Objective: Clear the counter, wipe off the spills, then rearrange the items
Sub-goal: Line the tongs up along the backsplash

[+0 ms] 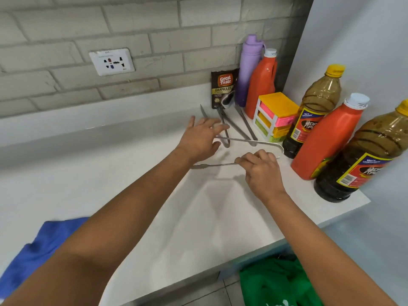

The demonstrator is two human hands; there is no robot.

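Tongs, large, bright metal, two thin arms joined in a rounded bend: we log these as the landmark, lying across the white counter with the bend toward the bottles and the arms splayed wide. Our right hand pinches the near arm with curled fingers, close to the bend. Our left hand hovers over the far arm's tip, fingers spread and loose, gripping nothing that we can see.

Behind the tongs: two more slim metal utensils, apparently smaller tongs, and a knife-like blade, all angled toward the wall. Behind those, leaning on the brick wall, a dark coffee sachet marked "Great Taste Granules".

Right of the tongs: a small drawer unit with yellow top and pink, yellow and green fronts; an orange bottle with white cap and a lilac flask behind it; nearer us, two dark sauce bottles with yellow caps, and a second orange bottle between them.

Left of the tongs, well apart at the counter's near edge: a blue cloth. Below the edge: a green bag. On the wall: a white socket plate.
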